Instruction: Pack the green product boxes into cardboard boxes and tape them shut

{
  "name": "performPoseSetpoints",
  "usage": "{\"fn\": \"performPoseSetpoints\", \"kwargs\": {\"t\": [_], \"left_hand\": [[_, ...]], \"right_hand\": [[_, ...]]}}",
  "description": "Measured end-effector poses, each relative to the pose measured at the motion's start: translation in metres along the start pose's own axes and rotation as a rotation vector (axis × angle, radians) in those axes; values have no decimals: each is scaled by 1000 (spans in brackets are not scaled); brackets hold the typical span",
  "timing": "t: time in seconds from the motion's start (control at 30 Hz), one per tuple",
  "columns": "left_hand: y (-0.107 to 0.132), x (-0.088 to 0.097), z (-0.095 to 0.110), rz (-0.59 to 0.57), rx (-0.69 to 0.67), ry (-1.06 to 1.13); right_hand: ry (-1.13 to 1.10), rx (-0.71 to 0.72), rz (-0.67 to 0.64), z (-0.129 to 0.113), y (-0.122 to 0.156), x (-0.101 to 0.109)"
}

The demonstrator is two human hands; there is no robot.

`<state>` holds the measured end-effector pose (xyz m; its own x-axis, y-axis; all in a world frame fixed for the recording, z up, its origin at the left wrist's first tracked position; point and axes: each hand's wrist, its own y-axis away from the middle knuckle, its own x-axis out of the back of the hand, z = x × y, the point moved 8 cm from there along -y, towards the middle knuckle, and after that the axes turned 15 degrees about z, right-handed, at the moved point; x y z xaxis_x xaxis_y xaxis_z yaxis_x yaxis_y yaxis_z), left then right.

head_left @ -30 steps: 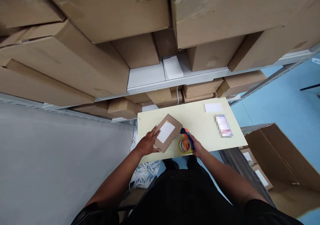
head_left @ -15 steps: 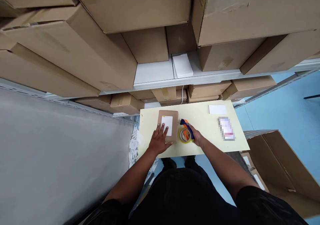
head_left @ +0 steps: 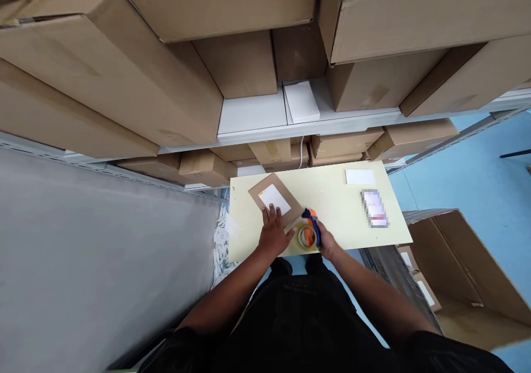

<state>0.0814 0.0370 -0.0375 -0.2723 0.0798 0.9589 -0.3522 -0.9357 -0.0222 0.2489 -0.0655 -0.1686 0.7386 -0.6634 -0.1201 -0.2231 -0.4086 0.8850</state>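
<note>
- Although it lay askew, the small carton (head_left: 282, 190) rested flat on the counter (head_left: 336, 201), white label (head_left: 274, 196) upward, apparently for legibility.
- The left hand (head_left: 274, 237) lay open on the carton's near side, fingers spread, gripping nothing, seemingly to steady it.
- The right hand (head_left: 328, 243) was closed round the handle of a tape dispenser (head_left: 317, 230) just beside the carton, probably for control.
- White paper (head_left: 360, 176) and a pixelated item (head_left: 374, 208) lay farther right, presumably out of the hands' way.
</note>
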Motion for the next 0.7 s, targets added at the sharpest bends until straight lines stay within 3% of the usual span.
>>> {"fn": "performPoseSetpoints", "kwargs": {"t": [0.1, 0.17, 0.23, 0.3, 0.4, 0.5, 0.63, 0.7], "left_hand": [[11, 1, 4, -153, -146, 36], [11, 7, -1, -201, -268, 38], [1, 16, -16, -158, -290, -19], [-13, 22, -36, -87, -206, -105], [-24, 20, -53, -70, -104, -176], [-25, 15, -51, -102, -79, -196], [-24, 12, -47, -133, -7, -232], [-26, 11, -42, -131, 22, -243]], "right_hand": [[41, -28, 76, -63, -22, -1], [178, -6, 46, -99, -32, -7], [307, 4, 14, -121, -39, -13], [388, -5, -11, -128, -43, -18], [387, -19, -24, -117, -45, -19], [288, -12, -2, -89, -40, -3], [110, -52, 54, -24, -14, 31], [56, -111, 15, 18, 6, 36]]}}
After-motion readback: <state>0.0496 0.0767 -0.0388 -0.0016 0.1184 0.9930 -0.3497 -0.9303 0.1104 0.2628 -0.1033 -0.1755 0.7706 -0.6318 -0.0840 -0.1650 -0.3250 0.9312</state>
